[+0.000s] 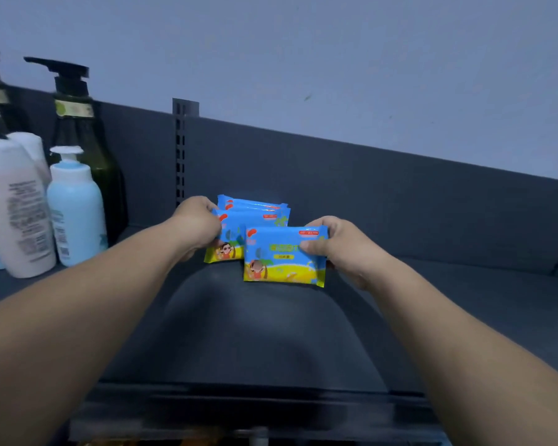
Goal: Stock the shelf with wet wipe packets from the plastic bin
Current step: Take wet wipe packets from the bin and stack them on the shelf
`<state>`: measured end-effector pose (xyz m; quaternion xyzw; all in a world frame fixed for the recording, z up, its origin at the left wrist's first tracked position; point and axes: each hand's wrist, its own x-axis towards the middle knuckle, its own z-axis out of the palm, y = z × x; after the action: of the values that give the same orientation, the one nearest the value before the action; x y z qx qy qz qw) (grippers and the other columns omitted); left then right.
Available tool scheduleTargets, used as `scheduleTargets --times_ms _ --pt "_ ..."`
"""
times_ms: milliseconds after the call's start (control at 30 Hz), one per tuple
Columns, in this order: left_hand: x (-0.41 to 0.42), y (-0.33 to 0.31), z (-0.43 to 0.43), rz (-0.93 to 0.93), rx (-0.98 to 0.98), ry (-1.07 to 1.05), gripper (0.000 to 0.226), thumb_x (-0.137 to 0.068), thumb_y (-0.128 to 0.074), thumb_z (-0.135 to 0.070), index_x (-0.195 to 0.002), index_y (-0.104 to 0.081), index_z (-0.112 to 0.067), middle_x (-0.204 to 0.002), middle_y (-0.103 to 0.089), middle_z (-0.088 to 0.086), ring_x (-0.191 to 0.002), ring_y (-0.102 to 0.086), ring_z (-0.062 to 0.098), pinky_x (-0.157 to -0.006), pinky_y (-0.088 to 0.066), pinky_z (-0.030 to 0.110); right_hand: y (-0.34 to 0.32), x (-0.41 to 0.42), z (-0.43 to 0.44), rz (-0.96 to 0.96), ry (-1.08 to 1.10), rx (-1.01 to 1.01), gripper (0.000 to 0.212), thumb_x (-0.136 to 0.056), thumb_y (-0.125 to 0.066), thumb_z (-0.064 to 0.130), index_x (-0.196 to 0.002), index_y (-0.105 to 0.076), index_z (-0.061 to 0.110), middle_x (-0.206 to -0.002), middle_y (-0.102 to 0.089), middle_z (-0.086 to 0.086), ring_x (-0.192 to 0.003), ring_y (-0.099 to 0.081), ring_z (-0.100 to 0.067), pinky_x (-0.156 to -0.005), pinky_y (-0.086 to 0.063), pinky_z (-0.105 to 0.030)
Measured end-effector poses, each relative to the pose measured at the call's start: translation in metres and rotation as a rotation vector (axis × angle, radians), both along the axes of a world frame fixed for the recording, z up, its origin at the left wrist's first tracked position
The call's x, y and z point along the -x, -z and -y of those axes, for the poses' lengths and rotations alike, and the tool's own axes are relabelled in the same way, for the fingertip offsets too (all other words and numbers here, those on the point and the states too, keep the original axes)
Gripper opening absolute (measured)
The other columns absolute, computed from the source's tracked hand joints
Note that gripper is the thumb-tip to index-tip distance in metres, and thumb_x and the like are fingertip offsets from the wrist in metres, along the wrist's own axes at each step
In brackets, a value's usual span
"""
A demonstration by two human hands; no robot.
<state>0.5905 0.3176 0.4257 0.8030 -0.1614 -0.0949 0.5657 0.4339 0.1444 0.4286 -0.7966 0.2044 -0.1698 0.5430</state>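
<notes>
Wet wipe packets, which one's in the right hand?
The frontmost packet, its right edge pinched by the right hand; the other packets are stacked behind, in the left hand.

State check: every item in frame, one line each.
stacked packets, sealed, piled near the shelf's back panel.
front packet, sealed, overlapping the stack.
left hand, grips the stacked packets' left end.
right hand, pinches the front packet's right edge.
shelf, partly stocked.
dark pump bottles, upright.
white bottle, upright.
blue bottle, upright, capped.

Blue-and-yellow wet wipe packets, cartoon print: stack (pixel 252 217) lying flat on dark shelf (pixel 271 333) -- front packet (pixel 284 255) face-up, overlapping its right-front corner.
</notes>
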Motion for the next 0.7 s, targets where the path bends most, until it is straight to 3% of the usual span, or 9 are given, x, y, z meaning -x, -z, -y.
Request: scheduleTargets --times_ms 167,300,400,467,567,600,700 --pt "-0.013 0.003 0.004 0.132 -0.038 0.020 0.023 -0.083 -0.066 0.003 -0.084 -0.059 -0.019 -0.102 -0.067 0.010 -0.093 -0.066 0.028 -0.082 -0.057 0.044 0.005 -0.022 -0.013 0.002 0.092 0.069 0.017 -0.085 -0.068 0.002 -0.091 -0.056 0.011 -0.092 -0.070 -0.008 -0.078 -0.067 -0.019 -0.071 -0.056 -0.033" --pt "-0.016 0.004 0.011 0.173 -0.045 -0.018 0.034 -0.087 -0.058 0.002 -0.116 -0.057 -0.017 -0.108 -0.061 0.004 -0.096 -0.061 0.023 -0.083 -0.054 0.037 0.010 -0.039 -0.022 0.027 0.192 0.199 0.016 -0.084 -0.070 0.008 -0.090 -0.056 0.016 -0.091 -0.067 -0.001 -0.075 -0.066 -0.016 -0.070 -0.059 -0.033" --pt "-0.016 0.007 0.013 0.153 -0.028 0.006 0.038 -0.087 -0.054 -0.002 -0.123 -0.049 -0.014 -0.108 -0.061 0.005 -0.096 -0.061 0.023 -0.083 -0.055 0.039 0.015 -0.047 -0.026 0.012 0.259 0.254 0.024 -0.082 -0.073 0.015 -0.094 -0.054 0.022 -0.098 -0.066 0.002 -0.084 -0.067 -0.018 -0.077 -0.058 -0.038" --pt "-0.013 0.008 0.013 0.120 -0.083 0.042 0.035 -0.085 -0.059 -0.006 -0.118 -0.047 -0.011 -0.108 -0.060 0.007 -0.097 -0.061 0.024 -0.083 -0.054 0.041 0.018 -0.049 -0.030 -0.030 0.279 0.302 0.039 -0.079 -0.077 0.019 -0.107 -0.049 0.026 -0.107 -0.063 0.004 -0.093 -0.064 -0.017 -0.083 -0.056 -0.040" --pt "-0.006 0.010 0.010 0.075 -0.213 0.086 0.034 -0.079 -0.065 -0.010 -0.107 -0.046 -0.009 -0.100 -0.057 0.008 -0.087 -0.055 0.023 -0.068 -0.047 0.031 0.025 -0.047 -0.034 -0.090 0.314 0.286 0.076 -0.075 -0.081 0.022 -0.135 -0.035 0.021 -0.125 -0.055 0.004 -0.108 -0.058 -0.018 -0.094 -0.050 -0.039" --pt "-0.005 0.012 0.010 0.064 -0.248 0.101 0.035 -0.078 -0.068 -0.012 -0.106 -0.046 -0.009 -0.096 -0.055 0.006 -0.085 -0.053 0.022 -0.063 -0.043 0.030 0.027 -0.046 -0.035 -0.117 0.319 0.279 0.077 -0.074 -0.081 0.023 -0.136 -0.035 0.019 -0.125 -0.056 0.003 -0.110 -0.058 -0.020 -0.095 -0.049 -0.039" --pt "-0.001 0.019 0.011 0.087 -0.329 0.122 0.029 -0.081 -0.065 -0.013 -0.104 -0.048 -0.010 -0.090 -0.053 0.004 -0.080 -0.052 0.020 -0.060 -0.041 0.028 0.030 -0.044 -0.037 -0.209 0.295 0.315 0.053 -0.075 -0.080 0.025 -0.116 -0.047 0.017 -0.114 -0.062 0.002 -0.101 -0.060 -0.019 -0.088 -0.051 -0.037"
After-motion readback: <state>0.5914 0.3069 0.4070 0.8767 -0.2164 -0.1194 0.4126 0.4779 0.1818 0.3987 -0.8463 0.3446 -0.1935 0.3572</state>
